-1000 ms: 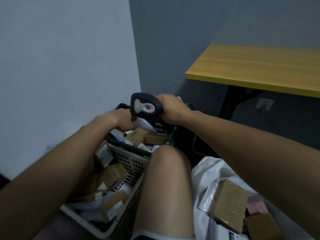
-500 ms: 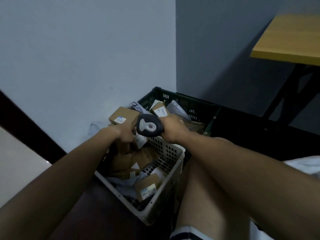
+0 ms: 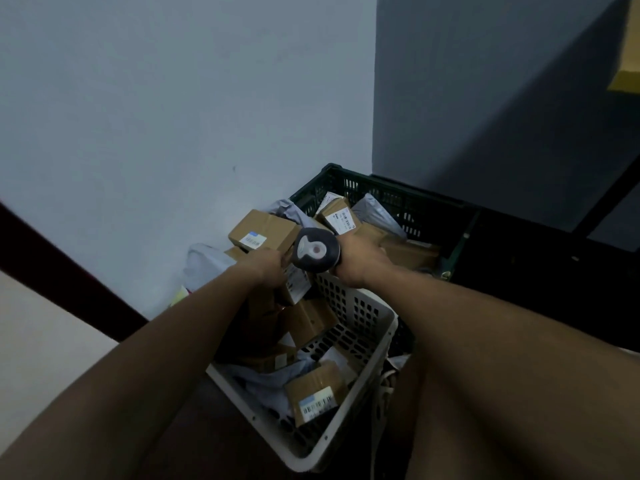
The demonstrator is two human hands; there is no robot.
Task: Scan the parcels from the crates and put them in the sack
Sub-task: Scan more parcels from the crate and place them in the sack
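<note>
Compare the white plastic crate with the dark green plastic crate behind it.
The white perforated plastic crate sits nearest the person; the dark green slatted plastic crate stands beyond it, in the wall corner. The white one's walls have rounded holes; the green one's have narrow upright slots. The white one's near corner shows fully; the green one's near side is hidden behind hands and parcels. Both hold brown cardboard boxes with labels and grey poly mailers.

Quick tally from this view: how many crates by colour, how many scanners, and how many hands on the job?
White crate: 1
Dark green crate: 1
Scanner, in the right hand: 1
Hands, the left hand on a labelled parcel: 2
Total: 5
</note>
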